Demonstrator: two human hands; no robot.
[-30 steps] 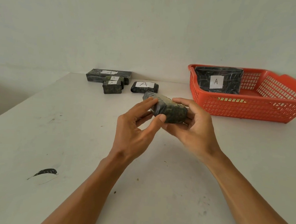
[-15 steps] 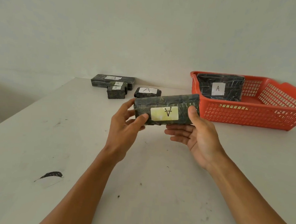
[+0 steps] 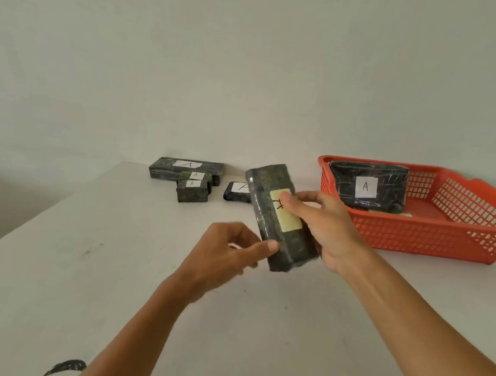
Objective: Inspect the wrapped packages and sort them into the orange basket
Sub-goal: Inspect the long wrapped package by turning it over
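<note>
Currently I hold one wrapped package [image 3: 279, 219] above the middle of the table [image 3: 59, 262], tilted on end with its long axis running from upper left to lower right. It is a dark, greenish-black block in glossy film, with a pale yellow label [image 3: 286, 217] on its facing side; the handwritten mark is partly hidden.

My right hand [image 3: 329, 225] grips it from the right, thumb pressed across the label and fingers curled behind. My left hand [image 3: 224, 256] has loosely curled fingers, and its thumb tip touches the lower left edge of the package.

The orange basket [image 3: 431, 238] sits at the far right edge of the table. One large dark package [image 3: 368, 186] marked "A" leans inside against its far wall.

At the far left corner lie a long flat package [image 3: 166, 169], two small stacked packages [image 3: 194, 188], and another package [image 3: 236, 193] just beside them, all labelled.

The table is white and scuffed, with a black smear [image 3: 67, 366] at the near edge. A plain pale wall [image 3: 249, 70] stands behind.
</note>
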